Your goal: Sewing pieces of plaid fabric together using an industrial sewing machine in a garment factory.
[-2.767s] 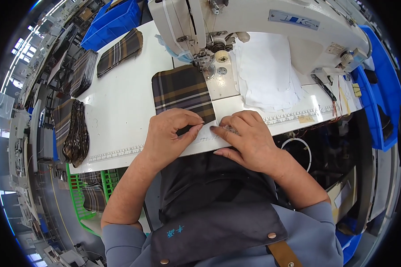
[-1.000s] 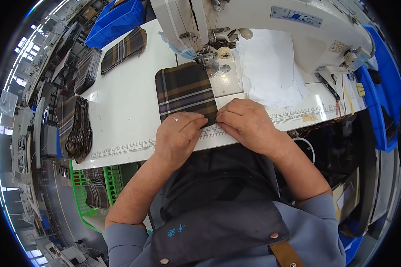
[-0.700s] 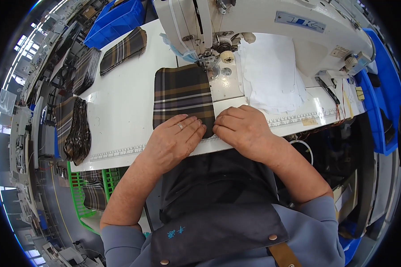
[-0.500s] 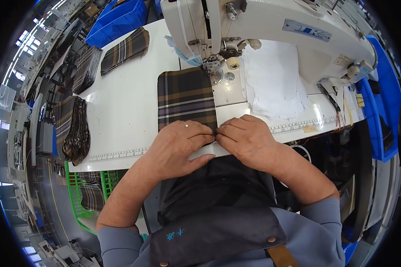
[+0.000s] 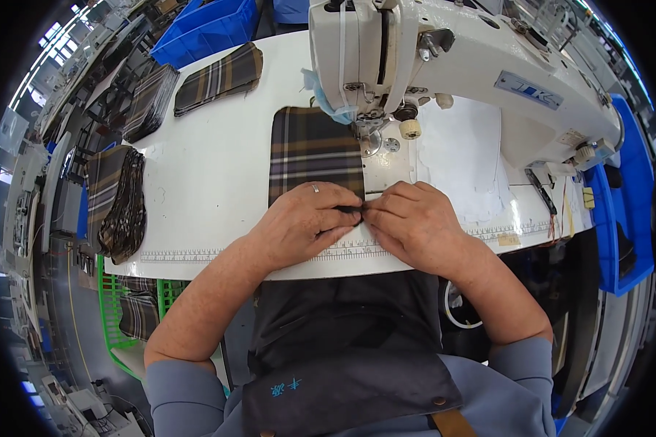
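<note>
A person's left hand (image 5: pixel 302 220) and right hand (image 5: pixel 418 224) meet at the near right corner of a plaid fabric piece (image 5: pixel 315 149), the fingers of both bunched narrow and pinching its edge. The dark cloth lies on a white table (image 5: pixel 204 175), its far right side beside the needle area of a sewing machine (image 5: pixel 459 62). White sheets (image 5: pixel 459 156) lie to the right; plaid stacks (image 5: pixel 220 79) sit at left.

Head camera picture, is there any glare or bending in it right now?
In the head view, the white tabletop bows along its front edge and glares toward its right end; in the same head view, the plaid cloth shows clear stripes; and the head view's corners go black.
</note>
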Demonstrator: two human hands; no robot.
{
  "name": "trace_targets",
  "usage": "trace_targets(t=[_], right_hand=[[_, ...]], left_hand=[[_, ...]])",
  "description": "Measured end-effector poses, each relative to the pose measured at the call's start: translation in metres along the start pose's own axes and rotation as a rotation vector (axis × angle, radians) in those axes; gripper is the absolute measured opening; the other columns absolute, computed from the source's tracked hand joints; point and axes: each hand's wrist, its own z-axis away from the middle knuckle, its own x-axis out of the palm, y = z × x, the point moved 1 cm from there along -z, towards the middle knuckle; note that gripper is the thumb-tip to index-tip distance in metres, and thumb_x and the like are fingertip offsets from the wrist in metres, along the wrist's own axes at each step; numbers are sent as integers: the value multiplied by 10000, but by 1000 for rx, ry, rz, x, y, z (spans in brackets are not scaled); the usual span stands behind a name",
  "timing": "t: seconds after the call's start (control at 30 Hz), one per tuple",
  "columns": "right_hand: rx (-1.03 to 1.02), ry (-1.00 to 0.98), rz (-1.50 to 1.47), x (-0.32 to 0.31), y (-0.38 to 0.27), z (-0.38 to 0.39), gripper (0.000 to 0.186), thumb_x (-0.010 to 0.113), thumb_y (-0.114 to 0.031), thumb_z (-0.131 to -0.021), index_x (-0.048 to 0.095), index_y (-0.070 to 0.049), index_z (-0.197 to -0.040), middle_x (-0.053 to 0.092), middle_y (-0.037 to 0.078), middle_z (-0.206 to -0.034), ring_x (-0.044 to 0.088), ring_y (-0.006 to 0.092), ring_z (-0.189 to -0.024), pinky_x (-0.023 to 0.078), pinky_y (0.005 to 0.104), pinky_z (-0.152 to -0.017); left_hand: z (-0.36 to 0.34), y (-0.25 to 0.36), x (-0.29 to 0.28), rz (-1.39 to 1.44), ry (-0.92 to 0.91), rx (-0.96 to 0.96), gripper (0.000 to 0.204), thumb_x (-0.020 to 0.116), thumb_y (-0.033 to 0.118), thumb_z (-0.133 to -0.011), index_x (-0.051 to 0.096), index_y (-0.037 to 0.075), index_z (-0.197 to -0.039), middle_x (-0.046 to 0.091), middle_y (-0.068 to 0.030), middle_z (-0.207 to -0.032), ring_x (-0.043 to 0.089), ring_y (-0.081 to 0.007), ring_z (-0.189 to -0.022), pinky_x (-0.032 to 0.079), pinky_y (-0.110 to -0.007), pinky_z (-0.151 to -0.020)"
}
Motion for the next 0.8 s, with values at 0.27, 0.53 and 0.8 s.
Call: trace_targets(t=[0.27, 0.53, 0.8], right_hand=[[29, -31, 50, 3, 24, -19, 132, 728, -114, -755, 728, -87, -884, 685, 4, -867, 632, 202, -864, 504, 356, -711], [94, -22, 54, 14, 48, -30, 141, 708, -105, -789, 750, -69, -919, 697, 16, -876, 652, 224, -898, 522, 380, -754], [184, -43, 121, 22, 52, -31, 278, 691, -158, -852, 722, -55, -1109, 699, 47, -1117, 630, 259, -1048, 529, 407, -845]], left_hand=[[-22, -27, -5, -20, -4, -58, 143, 712, 164, -905, 775, 52, -968, 713, -58, -1143, 666, -262, -1059, 556, -380, -889], [-41, -55, -7, -11, 15, -84, 138, 749, 124, -870, 782, 45, -980, 724, -65, -1143, 684, -260, -1045, 564, -367, -898], [-51, -72, -8, -70, 46, -134, 165, 772, 93, -848, 790, 45, -1005, 740, -80, -1123, 699, -266, -1032, 573, -360, -900]])
